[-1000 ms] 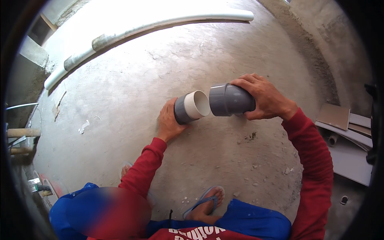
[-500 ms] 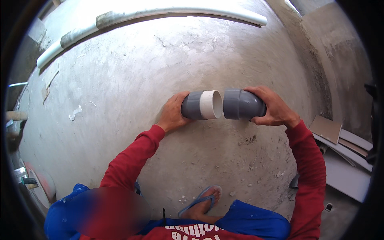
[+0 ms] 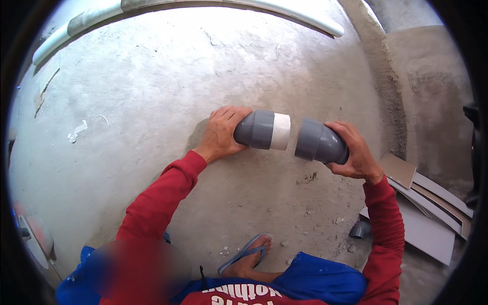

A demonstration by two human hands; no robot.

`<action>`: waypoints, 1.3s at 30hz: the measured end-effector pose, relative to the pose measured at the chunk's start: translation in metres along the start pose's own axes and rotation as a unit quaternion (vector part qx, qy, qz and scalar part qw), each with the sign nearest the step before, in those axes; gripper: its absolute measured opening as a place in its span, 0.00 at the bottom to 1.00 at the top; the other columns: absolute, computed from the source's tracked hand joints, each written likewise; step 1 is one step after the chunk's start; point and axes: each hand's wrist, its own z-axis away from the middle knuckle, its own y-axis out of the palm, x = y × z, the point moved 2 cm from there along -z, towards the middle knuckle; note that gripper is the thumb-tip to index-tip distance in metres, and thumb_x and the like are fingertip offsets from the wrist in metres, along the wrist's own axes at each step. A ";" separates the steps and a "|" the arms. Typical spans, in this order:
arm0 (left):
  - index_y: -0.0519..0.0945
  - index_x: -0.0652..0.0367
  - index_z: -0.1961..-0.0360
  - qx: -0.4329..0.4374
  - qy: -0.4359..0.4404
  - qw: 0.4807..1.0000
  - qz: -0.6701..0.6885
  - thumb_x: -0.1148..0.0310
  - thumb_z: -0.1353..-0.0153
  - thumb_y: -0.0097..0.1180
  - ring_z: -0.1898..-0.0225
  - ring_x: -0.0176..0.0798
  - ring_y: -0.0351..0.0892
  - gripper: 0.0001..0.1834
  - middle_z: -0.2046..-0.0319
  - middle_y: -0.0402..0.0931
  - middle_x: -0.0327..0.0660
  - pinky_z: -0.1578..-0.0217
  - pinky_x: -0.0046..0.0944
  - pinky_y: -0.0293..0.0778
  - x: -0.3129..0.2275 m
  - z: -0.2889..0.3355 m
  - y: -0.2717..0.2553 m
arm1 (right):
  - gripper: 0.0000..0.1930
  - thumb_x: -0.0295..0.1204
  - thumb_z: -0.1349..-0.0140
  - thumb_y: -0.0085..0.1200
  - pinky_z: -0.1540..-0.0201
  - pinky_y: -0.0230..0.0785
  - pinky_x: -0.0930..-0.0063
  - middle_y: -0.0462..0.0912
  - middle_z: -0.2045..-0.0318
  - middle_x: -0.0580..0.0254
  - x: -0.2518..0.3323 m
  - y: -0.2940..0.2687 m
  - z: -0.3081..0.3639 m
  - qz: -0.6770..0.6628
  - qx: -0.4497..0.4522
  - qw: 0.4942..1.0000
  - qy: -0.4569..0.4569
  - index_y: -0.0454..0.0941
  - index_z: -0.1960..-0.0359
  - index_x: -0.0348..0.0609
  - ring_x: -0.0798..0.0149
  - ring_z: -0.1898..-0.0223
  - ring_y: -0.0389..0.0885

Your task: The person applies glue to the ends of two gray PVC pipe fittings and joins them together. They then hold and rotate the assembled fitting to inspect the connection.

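Held over the floor point(image 3: 249, 195), mid-scene: a grey fitting point(image 3: 260, 129) with a white stub point(image 3: 281, 131) at its right end, clamped at the left end by the left hand point(image 3: 223, 129); to its right, a grey elbow point(image 3: 323, 143), clamped at the right end by the right hand point(image 3: 357, 157). Turned toward each other, just apart, not touching. Slightly wider apart than half a second ago, with more tilt on the right, the elbow's far end now dropped toward the near right after a nearly straight line. Judging from that, less well aligned than before, and unjoined. At the far side, on the floor, a long white pipe point(image 3: 316, 24). At right, a loose pile of boards point(image 3: 424, 223); just left of these, a small grey offcut or fitting, hard to tell which point(image 3: 360, 230). Near, a sandal point(image 3: 244, 254).
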 end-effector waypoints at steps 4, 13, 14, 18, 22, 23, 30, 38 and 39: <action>0.76 0.50 0.39 -0.014 0.021 1.000 -0.017 0.62 0.63 0.81 0.41 0.50 0.76 0.45 0.46 0.80 0.41 0.38 0.52 0.68 -0.011 -0.009 -0.012 | 0.44 0.37 0.60 0.68 0.35 0.68 0.53 0.76 0.40 0.47 0.000 -0.004 0.013 -0.021 -0.011 0.999 0.038 0.71 0.34 0.45 0.44 0.38 0.74; 0.75 0.49 0.40 0.020 0.051 0.998 0.032 0.62 0.61 0.79 0.40 0.52 0.75 0.43 0.46 0.78 0.41 0.36 0.54 0.67 -0.026 -0.037 -0.046 | 0.46 0.40 0.60 0.69 0.35 0.68 0.54 0.76 0.39 0.50 -0.004 -0.006 0.032 -0.105 -0.056 0.990 0.071 0.70 0.33 0.45 0.46 0.39 0.76; 0.75 0.49 0.40 0.020 0.046 0.998 0.042 0.61 0.62 0.79 0.40 0.52 0.75 0.43 0.46 0.78 0.42 0.37 0.54 0.69 -0.031 -0.038 -0.051 | 0.46 0.40 0.60 0.70 0.35 0.69 0.54 0.76 0.39 0.50 -0.004 -0.005 0.034 -0.119 -0.069 0.988 0.064 0.70 0.33 0.45 0.46 0.39 0.77; 0.74 0.51 0.39 0.050 0.043 0.997 0.051 0.60 0.63 0.80 0.43 0.53 0.78 0.45 0.46 0.79 0.44 0.42 0.54 0.74 -0.052 -0.052 -0.073 | 0.46 0.42 0.59 0.70 0.35 0.71 0.54 0.76 0.39 0.51 0.000 -0.005 0.037 -0.176 -0.096 0.979 0.030 0.70 0.32 0.46 0.48 0.40 0.78; 0.74 0.52 0.39 0.089 0.080 0.993 0.018 0.59 0.63 0.80 0.46 0.53 0.80 0.46 0.47 0.79 0.46 0.45 0.54 0.77 -0.080 -0.071 -0.103 | 0.46 0.42 0.57 0.71 0.36 0.73 0.53 0.77 0.40 0.52 0.004 -0.016 0.039 -0.177 -0.131 0.975 -0.025 0.69 0.31 0.45 0.49 0.40 0.79; 0.73 0.52 0.39 0.093 0.092 0.991 0.009 0.59 0.63 0.80 0.47 0.53 0.81 0.46 0.47 0.79 0.46 0.46 0.53 0.78 -0.088 -0.076 -0.109 | 0.46 0.42 0.57 0.71 0.37 0.74 0.53 0.77 0.41 0.52 0.005 -0.021 0.041 -0.181 -0.141 0.973 -0.039 0.69 0.31 0.45 0.49 0.40 0.79; 0.73 0.53 0.38 0.099 0.133 0.986 -0.019 0.59 0.63 0.80 0.48 0.53 0.82 0.47 0.47 0.78 0.47 0.48 0.52 0.80 -0.130 -0.092 -0.125 | 0.46 0.41 0.55 0.71 0.39 0.76 0.52 0.78 0.43 0.50 0.013 -0.038 0.053 -0.172 -0.197 0.959 -0.111 0.68 0.31 0.44 0.49 0.42 0.80; 0.72 0.53 0.38 0.098 0.150 0.984 -0.021 0.59 0.63 0.80 0.47 0.53 0.82 0.47 0.47 0.78 0.47 0.47 0.51 0.80 -0.142 -0.087 -0.121 | 0.45 0.41 0.54 0.71 0.40 0.77 0.52 0.78 0.43 0.49 0.017 -0.042 0.063 -0.178 -0.198 0.958 -0.110 0.68 0.31 0.44 0.49 0.43 0.81; 0.73 0.53 0.38 0.100 0.151 0.983 -0.021 0.60 0.63 0.80 0.47 0.53 0.82 0.47 0.47 0.78 0.47 0.47 0.51 0.80 -0.143 -0.087 -0.121 | 0.45 0.41 0.54 0.71 0.40 0.77 0.52 0.78 0.43 0.49 0.017 -0.042 0.064 -0.175 -0.195 0.959 -0.108 0.68 0.31 0.44 0.49 0.44 0.81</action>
